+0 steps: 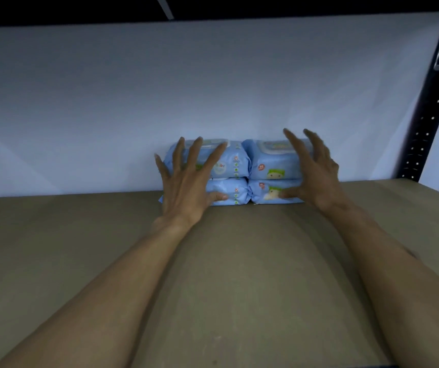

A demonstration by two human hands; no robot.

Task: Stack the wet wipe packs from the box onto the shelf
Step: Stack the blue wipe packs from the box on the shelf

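Note:
Several light-blue wet wipe packs stand at the back of the brown shelf board (239, 261), against the white wall, in two stacks side by side. The left stack (233, 166) has one pack over another, and so does the right stack (271, 166). My left hand (186, 181) is spread in front of the left stack, fingers apart, thumb touching the lower pack. My right hand (311, 171) is spread in front of the right stack, thumb on the lower pack. Neither hand holds a pack. The box is out of view.
A white back wall (186, 88) closes the shelf behind the packs. A black perforated upright post (431, 102) stands at the right. The dark underside of the shelf above runs along the top edge. Bare shelf board lies left and right of the stacks.

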